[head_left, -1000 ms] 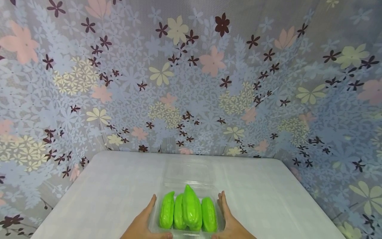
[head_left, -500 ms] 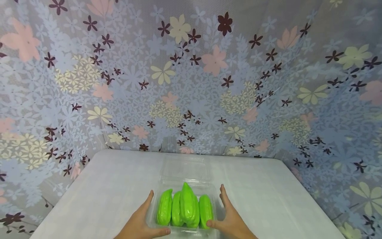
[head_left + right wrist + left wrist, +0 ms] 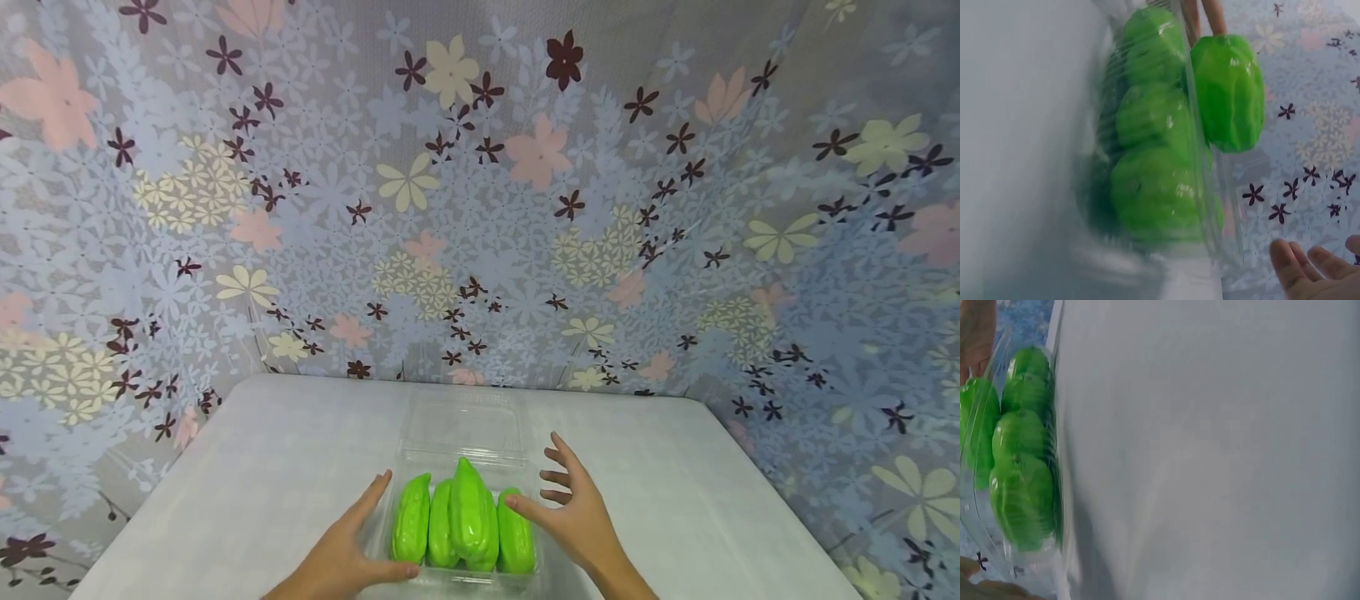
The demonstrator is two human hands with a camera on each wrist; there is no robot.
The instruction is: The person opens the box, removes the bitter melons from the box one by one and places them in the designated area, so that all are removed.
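Observation:
A clear plastic clamshell box (image 3: 461, 577) stands near the table's front edge, its transparent lid (image 3: 461, 425) folded back. Inside sit several bright green, ribbed, glossy vegetable-like pieces (image 3: 410, 521), with one pointed piece (image 3: 471, 517) lying on top of the others. My left hand (image 3: 337, 550) is at the box's left side, fingers extended and thumb along the front rim; whether it touches cannot be told. To the right, my right hand (image 3: 583, 508) is raised with spread, relaxed fingers, its thumb over the rightmost piece. Nothing is held in it.
The table (image 3: 697, 500) has a pale cloth with rounded far corners. Behind it and at the sides hangs a floral-patterned curtain (image 3: 480, 208).
My right hand has come away from the box's right side, moving up and turning inward. The left hand has shifted slightly left, and the box a little left and away.

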